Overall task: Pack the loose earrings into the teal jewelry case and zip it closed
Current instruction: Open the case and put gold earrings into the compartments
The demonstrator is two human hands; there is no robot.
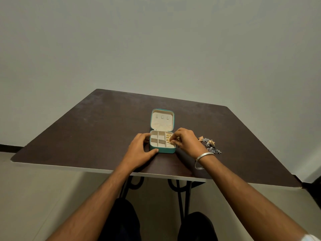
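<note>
The teal jewelry case (162, 150) lies open on the dark table (86, 127), lid (161, 120) tilted back, cream compartments showing. Gold earrings (168, 135) lie in its right-hand compartments. My left hand (139, 150) grips the case's left front corner, thumb on the front wall. My right hand (185, 140) hovers over the case's right edge and pinches a small gold earring (170, 141) between thumb and fingertips above a right compartment. A pile of loose gold and silver earrings (211, 145) lies on the table just right of my right hand.
A silver bangle (202, 160) sits on my right wrist. The table's front edge (104, 171) runs close to my forearms, with black metal legs (180, 197) below. A plain wall stands behind the table.
</note>
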